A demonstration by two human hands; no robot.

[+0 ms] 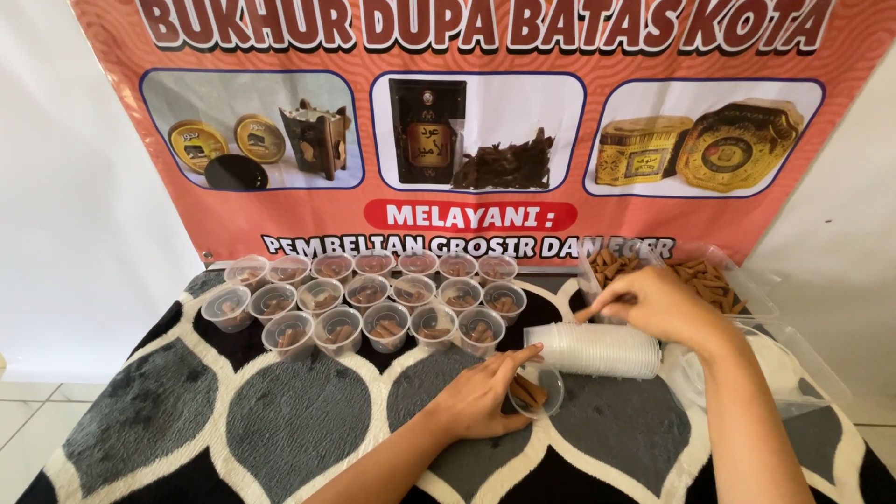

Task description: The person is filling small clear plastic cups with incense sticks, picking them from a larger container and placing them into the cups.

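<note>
My left hand (478,399) rests on the rug and grips a small clear plastic cup (539,390) holding a few brown sticks. My right hand (653,304) reaches over a clear tray of brown sticks (714,276) with its fingers pinched; a brown stick seems to be between the fingertips, but I cannot be sure. A stack of empty clear cups (597,350) lies on its side between the two hands.
Several filled small cups (373,301) stand in rows at the back left of a black, grey and white patterned rug (280,420). An orange banner (467,131) hangs behind. A clear plastic bag (793,369) lies at the right. White floor tiles (28,411) show at the left.
</note>
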